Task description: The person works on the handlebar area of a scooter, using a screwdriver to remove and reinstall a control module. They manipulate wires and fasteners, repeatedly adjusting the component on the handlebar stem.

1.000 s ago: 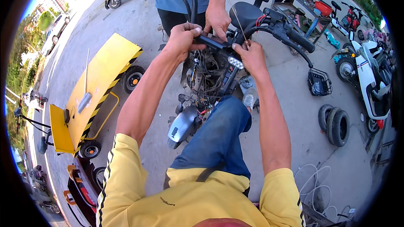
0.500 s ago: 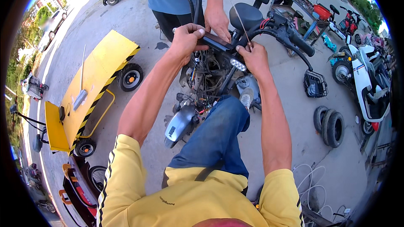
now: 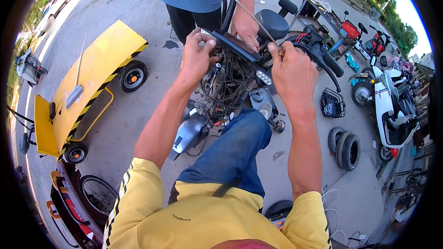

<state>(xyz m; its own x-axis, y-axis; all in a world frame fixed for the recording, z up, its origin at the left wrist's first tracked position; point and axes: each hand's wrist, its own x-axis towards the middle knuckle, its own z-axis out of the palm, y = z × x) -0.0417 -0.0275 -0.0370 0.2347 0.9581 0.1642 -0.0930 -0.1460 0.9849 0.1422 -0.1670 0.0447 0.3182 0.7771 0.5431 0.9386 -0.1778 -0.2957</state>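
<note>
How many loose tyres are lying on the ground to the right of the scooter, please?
2: two black tyres stand side by side, touching, on the concrete beside the white scooter. Others may be hidden beyond the frame's edge.

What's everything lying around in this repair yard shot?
scooter under repair: one, black, centre, wiring exposed
cable: one, thin grey, pinched at its lower end
cart: one, yellow, left
tyres: two, black, right on the ground
basket: one, black, right of the scooter
white scooter: one, far right
co-worker's hand: one, on the handlebar
left hand: gripping the scooter's front panel
right hand: pinching the cable
</note>
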